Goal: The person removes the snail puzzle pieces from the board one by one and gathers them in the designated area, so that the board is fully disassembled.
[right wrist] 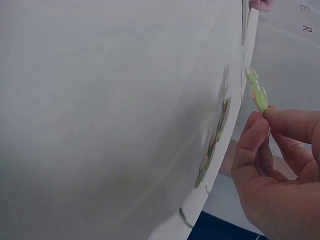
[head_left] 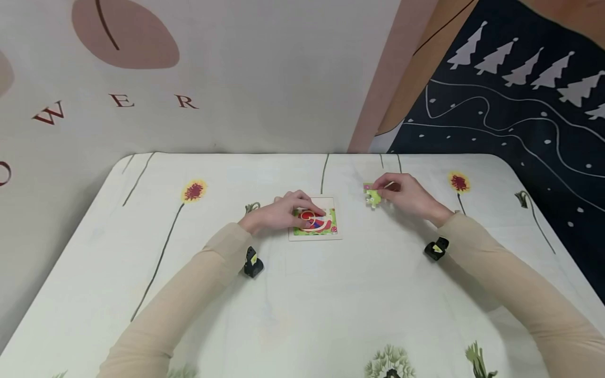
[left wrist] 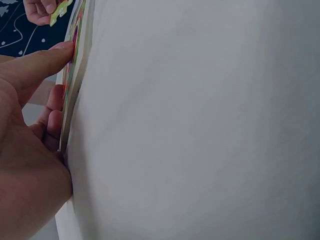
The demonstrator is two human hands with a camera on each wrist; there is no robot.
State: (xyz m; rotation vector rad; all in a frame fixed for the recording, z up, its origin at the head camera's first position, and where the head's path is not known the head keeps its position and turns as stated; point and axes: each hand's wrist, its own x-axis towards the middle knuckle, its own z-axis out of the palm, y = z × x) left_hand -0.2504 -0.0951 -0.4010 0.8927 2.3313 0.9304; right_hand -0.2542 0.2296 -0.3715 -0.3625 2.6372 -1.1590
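Note:
A small jigsaw puzzle board (head_left: 315,238) with a pale frame and a red, blue and green picture lies flat on the table. My left hand (head_left: 279,212) rests over its left side, thumb and extended forefinger touching the picture. In the left wrist view, the thumb (left wrist: 55,59) presses on the picture surface, and other fingers are at the board's edge. To the right, my right hand (head_left: 407,195) pinches a light green puzzle piece (right wrist: 261,97) between thumb and fingertips, raised above the table. Beneath that hand, loose puzzle pieces (right wrist: 213,142) lie on the table, partly hidden in the head view.
A white tablecloth (head_left: 302,315) printed with flowers and stems covers the table. Behind its far edge hangs a pale lettered cloth (head_left: 264,94); a dark blue cloth (head_left: 496,121) with white trees is at the right. Black wrist cameras (head_left: 253,262) sit below both cuffs.

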